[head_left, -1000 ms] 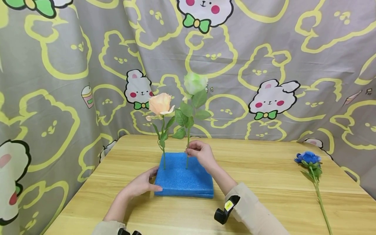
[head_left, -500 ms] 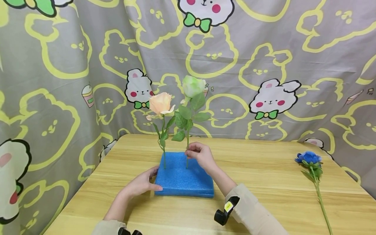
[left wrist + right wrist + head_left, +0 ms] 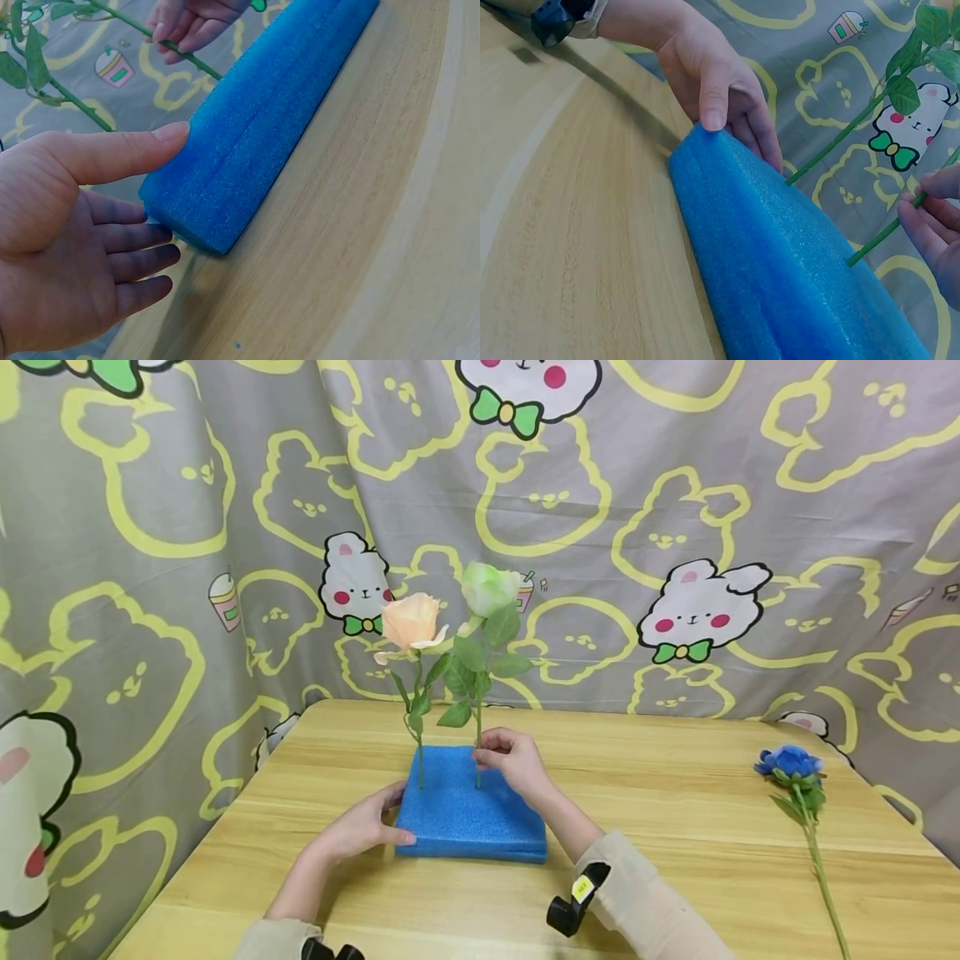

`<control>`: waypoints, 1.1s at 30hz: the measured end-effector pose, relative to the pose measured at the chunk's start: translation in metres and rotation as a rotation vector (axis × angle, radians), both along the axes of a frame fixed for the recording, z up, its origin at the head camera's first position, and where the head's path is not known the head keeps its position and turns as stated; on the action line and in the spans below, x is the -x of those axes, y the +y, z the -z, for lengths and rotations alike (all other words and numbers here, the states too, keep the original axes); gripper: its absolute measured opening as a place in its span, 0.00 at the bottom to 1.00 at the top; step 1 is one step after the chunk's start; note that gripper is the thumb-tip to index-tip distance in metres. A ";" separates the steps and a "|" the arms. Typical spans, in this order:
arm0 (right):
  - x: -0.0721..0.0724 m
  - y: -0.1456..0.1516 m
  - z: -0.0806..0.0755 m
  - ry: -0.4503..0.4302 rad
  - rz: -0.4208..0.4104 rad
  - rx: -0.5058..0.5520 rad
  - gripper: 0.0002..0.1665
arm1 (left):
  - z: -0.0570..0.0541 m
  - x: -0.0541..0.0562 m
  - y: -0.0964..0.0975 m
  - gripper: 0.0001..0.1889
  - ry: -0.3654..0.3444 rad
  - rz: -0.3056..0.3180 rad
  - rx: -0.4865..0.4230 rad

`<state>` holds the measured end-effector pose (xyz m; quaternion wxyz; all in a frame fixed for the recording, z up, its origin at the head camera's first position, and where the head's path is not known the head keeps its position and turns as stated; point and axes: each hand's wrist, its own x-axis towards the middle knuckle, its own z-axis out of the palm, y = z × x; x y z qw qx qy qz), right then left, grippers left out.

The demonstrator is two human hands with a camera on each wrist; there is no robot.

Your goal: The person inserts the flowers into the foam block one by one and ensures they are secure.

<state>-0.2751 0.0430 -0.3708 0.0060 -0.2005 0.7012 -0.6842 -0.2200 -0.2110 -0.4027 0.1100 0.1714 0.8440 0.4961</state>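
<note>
Pale wooden table (image 3: 675,802) with streaky grain, beneath both hands, blue foam block (image 3: 476,827) flat on it, touching the left hand (image 3: 369,822) and under the right hand (image 3: 517,764), blue flower (image 3: 791,763) lying well right of the right hand, bloom pointing away.

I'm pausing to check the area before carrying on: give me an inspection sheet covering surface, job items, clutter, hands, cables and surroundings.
Surface: wood-grain table bearing a blue foam block.
Job items: peach rose stands in the block; pale green rose upright, stem meeting the block's top; blue flower lies at right, stem running out of view.
Clutter: tiny blue speck on the table.
Hands: left hand has its thumb on the block's near-left corner; right hand pinches the pale green rose's stem.
Cables: nothing seen.
Surroundings: grey cartoon-print cloth hangs behind.
</note>
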 end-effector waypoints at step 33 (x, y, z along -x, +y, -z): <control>0.005 0.008 0.010 -0.026 0.006 0.021 0.11 | -0.002 -0.001 0.002 0.49 -0.003 -0.018 0.013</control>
